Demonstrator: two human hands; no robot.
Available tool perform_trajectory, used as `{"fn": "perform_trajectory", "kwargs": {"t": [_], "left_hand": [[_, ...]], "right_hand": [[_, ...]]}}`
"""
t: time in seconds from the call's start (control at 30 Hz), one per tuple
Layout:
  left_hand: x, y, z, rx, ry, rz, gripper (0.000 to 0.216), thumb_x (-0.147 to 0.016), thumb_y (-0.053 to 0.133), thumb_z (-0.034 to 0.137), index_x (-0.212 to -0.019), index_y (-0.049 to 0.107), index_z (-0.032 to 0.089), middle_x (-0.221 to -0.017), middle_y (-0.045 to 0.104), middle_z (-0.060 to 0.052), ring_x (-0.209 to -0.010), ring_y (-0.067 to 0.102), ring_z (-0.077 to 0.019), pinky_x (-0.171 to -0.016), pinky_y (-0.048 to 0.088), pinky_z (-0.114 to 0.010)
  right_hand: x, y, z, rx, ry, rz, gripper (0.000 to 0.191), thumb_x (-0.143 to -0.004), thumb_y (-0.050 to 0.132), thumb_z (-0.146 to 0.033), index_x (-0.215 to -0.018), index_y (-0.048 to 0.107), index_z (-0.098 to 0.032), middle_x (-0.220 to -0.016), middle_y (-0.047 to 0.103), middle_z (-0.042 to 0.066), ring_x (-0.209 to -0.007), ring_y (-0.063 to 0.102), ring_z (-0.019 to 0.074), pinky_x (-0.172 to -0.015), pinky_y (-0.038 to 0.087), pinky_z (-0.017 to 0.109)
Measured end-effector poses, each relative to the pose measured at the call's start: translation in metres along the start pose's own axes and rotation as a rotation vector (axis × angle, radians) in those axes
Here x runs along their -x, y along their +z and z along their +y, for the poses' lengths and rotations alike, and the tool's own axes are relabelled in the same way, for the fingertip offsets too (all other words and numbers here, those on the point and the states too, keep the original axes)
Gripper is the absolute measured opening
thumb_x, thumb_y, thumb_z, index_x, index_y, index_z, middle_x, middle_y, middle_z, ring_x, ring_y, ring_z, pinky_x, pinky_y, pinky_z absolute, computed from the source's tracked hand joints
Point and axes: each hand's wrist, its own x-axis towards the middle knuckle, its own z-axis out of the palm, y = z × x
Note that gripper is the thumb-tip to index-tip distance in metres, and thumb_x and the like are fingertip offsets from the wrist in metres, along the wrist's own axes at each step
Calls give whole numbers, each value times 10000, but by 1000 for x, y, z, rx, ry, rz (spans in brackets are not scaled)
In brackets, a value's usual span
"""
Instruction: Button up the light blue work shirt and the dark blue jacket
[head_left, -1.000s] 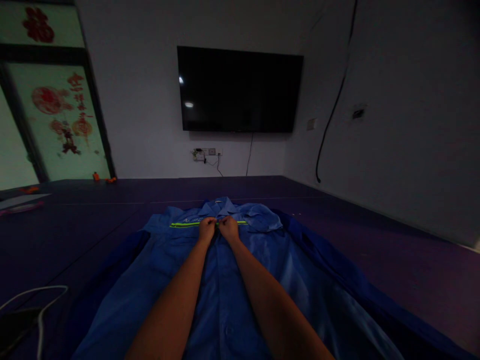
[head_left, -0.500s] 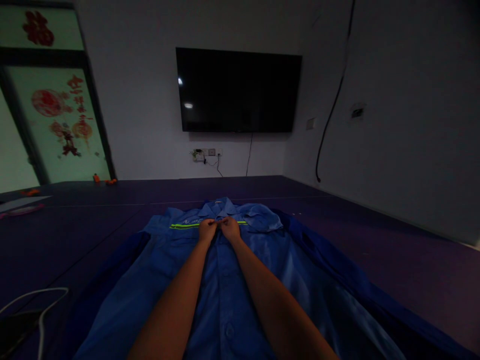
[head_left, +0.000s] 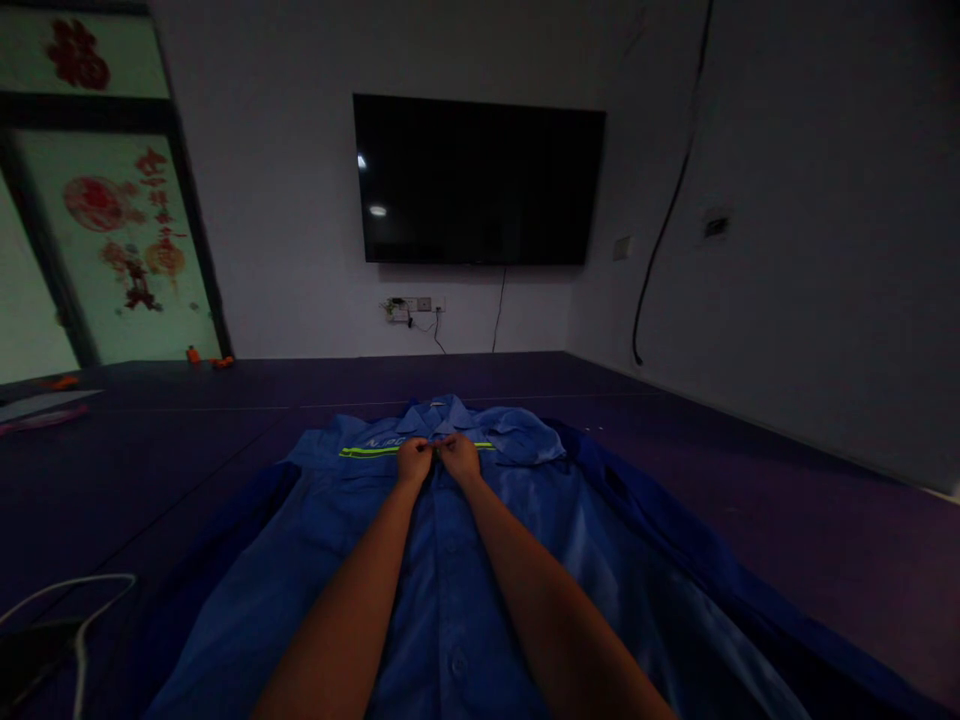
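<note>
A blue work shirt [head_left: 315,560] lies spread front up on the dark purple floor, its collar away from me. A yellow-green stripe crosses the chest, with pale lettering above it on the left. Both arms reach over the shirt to the upper placket. My left hand [head_left: 415,462] pinches the placket just below the collar, at the stripe. Beside it, my right hand [head_left: 459,458] pinches the same spot, fingertips nearly meeting those of the left. Whatever small part lies between the fingertips is hidden. Lower down the placket a button [head_left: 459,662] shows.
A white cable [head_left: 112,578] and a dark object lie at the lower left. Small orange things [head_left: 193,355] sit by the glass door [head_left: 127,250]. A television [head_left: 480,180] hangs on the far wall above sockets [head_left: 424,304]. A black cable [head_left: 664,220] dangles on the right wall.
Both hands stay at the same place on the placket. Only slight finger movement shows; the shirt lies as before.
</note>
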Motion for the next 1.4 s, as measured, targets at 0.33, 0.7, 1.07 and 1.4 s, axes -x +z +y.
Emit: {"fn": "perform_trajectory", "kwargs": {"t": [0.33, 0.7, 1.07, 1.4], "left_hand": [[0, 1, -1, 30, 14, 6, 158, -689, 504, 180, -612, 639, 151, -549, 584, 1, -606, 544, -132, -575, 385, -215], [0, 1, 1, 68, 18, 10, 152, -687, 511, 173, -641, 654, 154, -613, 625, -9, -623, 563, -131, -596, 415, -221], [2, 1, 2, 46, 13, 36, 135, -660, 541, 148, -704, 669, 146, -721, 666, -41, -704, 592, -149, -668, 437, -244], [2, 0, 3, 9, 19, 22, 163, -632, 552, 93, -742, 666, 131, -736, 664, -48, -713, 595, -151, -687, 441, -247]], "right_hand": [[1, 0, -1, 55, -2, 6, 154, -762, 532, -249, -776, 641, -141, -769, 666, 59, -728, 610, 146, -615, 411, 197], [0, 0, -2, 87, 15, 33, 189, -763, 517, -281, -763, 644, -141, -735, 663, 64, -706, 614, 151, -596, 407, 193], [-2, 2, 4, -32, -9, 19, 140, -732, 490, -183, -761, 622, -149, -719, 656, 41, -668, 601, 132, -571, 405, 184], [-4, 6, 10, -168, -15, 25, 151, -689, 472, -137, -749, 609, -152, -663, 637, 22, -613, 596, 128, -554, 437, 194]]}}
